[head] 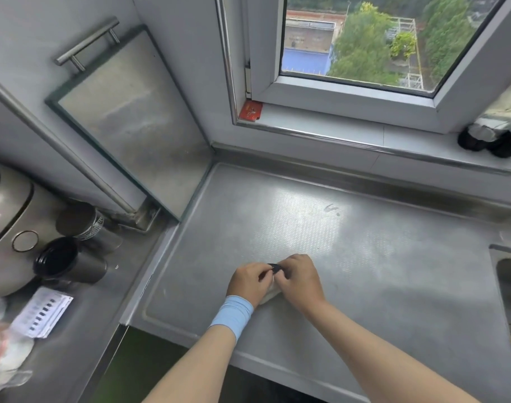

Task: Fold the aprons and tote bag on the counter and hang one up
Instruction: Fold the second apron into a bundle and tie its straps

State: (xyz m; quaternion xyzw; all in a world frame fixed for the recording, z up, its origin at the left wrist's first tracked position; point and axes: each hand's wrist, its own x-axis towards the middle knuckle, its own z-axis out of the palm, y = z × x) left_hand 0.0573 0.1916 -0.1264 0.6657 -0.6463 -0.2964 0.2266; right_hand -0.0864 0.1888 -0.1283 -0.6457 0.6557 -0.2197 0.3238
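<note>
In the head view, 2 hands meet near the front of the steel counter [379,257], on a small pale cloth bundle [269,295] that lies on it. The left hand [249,282], with a blue wristband [233,312], pinches a black strap [275,267] at the top of the bundle. The right hand [299,279] curls its fingers over the bundle and holds it. 2 dark cups [71,260] stand far to the left.
</note>
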